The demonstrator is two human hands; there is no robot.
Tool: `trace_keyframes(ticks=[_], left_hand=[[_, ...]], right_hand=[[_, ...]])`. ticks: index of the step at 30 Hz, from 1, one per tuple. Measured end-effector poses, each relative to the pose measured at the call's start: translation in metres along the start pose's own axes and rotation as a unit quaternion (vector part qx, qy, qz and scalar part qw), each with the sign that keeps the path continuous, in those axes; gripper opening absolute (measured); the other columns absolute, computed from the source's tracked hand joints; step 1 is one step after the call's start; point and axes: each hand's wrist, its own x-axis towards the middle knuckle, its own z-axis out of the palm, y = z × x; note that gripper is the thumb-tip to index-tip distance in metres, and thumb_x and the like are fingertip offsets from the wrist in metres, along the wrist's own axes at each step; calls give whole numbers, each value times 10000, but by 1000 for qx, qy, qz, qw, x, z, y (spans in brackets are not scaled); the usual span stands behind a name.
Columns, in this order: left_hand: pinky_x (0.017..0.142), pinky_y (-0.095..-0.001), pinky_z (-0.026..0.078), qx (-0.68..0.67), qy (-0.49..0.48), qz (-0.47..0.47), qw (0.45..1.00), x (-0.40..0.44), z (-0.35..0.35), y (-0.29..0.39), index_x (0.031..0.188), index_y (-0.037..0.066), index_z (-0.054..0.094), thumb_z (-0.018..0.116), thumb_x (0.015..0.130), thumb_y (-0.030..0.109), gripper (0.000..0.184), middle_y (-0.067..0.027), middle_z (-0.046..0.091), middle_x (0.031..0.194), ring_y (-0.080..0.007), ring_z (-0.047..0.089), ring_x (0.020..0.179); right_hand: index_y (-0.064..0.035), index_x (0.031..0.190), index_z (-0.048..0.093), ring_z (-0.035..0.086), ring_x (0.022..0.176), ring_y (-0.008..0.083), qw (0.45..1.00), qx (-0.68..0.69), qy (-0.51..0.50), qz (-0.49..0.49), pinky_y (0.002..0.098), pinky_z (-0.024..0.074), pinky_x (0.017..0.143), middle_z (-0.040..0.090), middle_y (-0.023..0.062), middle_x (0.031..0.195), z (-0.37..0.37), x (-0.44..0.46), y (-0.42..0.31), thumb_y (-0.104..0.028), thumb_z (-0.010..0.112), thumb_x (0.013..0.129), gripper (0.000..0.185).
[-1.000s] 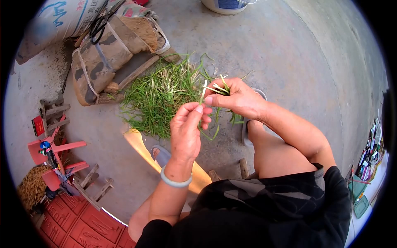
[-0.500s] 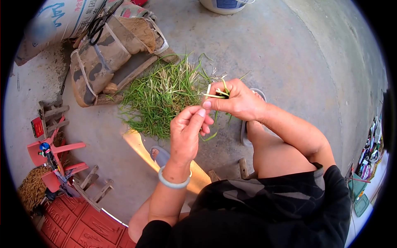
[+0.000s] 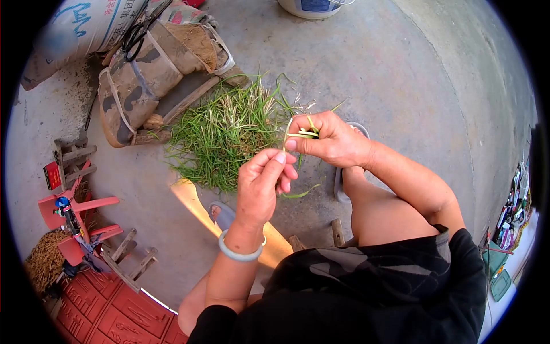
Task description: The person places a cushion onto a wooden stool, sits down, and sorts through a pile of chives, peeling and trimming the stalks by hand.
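My left hand, with a pale bangle at the wrist, pinches the end of a thin pale stalk between thumb and fingers. My right hand is closed around several cut-looking green-and-white stalks, like chives, whose pale ends stick out past the thumb. The thin stalk spans the small gap between both hands. Beyond them on the floor lies a loose heap of long green leaves and pale stems. A green leaf hangs just right of my left fingers.
A worn, cloth-covered wooden seat stands against the heap's far left side, with black-handled scissors on it. Behind it is a white printed sack. A white bucket stands at the top. Red plastic pieces lie at left.
My hands have drawn slightly apart, so more of the thin stalk shows between them. The green leaf beside my left fingers has swung out to the right.
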Motion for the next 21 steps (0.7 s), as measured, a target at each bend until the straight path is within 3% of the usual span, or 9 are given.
trace_keyframes(ticks=[5, 8, 11, 15, 18, 21], left_hand=[[515, -215, 390, -29, -9, -4, 1000, 0, -1, 1, 893, -21, 608, 499, 931, 149, 206, -75, 574, 690, -115, 483, 553], [514, -222, 392, -47, -11, -8, 999, 1, -3, 0, 897, -13, 608, 502, 929, 155, 202, -69, 575, 688, -120, 491, 555], [515, -228, 394, -78, -6, -27, 997, 1, -5, 2, 909, 1, 611, 506, 930, 163, 194, -56, 578, 688, -122, 501, 560], [530, -223, 417, -114, -16, -32, 993, 1, -7, 2, 928, 3, 621, 498, 949, 164, 204, -51, 604, 713, -102, 526, 576], [540, -221, 419, -109, -17, -23, 994, 2, -8, 1, 944, 4, 618, 500, 952, 167, 201, -51, 607, 725, -102, 530, 589], [562, -221, 422, -105, 5, -16, 994, 4, -5, -2, 952, 10, 616, 504, 953, 167, 193, -49, 611, 741, -103, 536, 611]], right_hand=[[-28, 835, 594, 470, 735, 57, 995, -75, 50, 34, 255, 404, 652, 534, -19, 728, -2, 0, -2, -119, 588, 886, 104], [-27, 804, 576, 445, 669, 59, 984, -80, 145, 64, 266, 398, 591, 495, -29, 657, -12, 4, 5, -158, 613, 872, 152], [-17, 783, 558, 410, 613, 66, 957, -193, 195, 91, 280, 387, 547, 456, -30, 604, -21, 9, 3, -188, 633, 860, 202], [-6, 848, 585, 445, 635, 75, 933, -275, 150, 174, 289, 413, 574, 518, 21, 640, -30, 12, -2, -172, 621, 852, 171], [-6, 931, 608, 500, 711, 77, 931, -328, 158, 0, 271, 439, 641, 588, 37, 749, -30, 9, 18, -152, 600, 860, 163], [-1, 986, 611, 539, 797, 79, 989, -115, 68, 69, 259, 450, 710, 622, 38, 853, -17, 5, -5, -117, 571, 871, 167]])
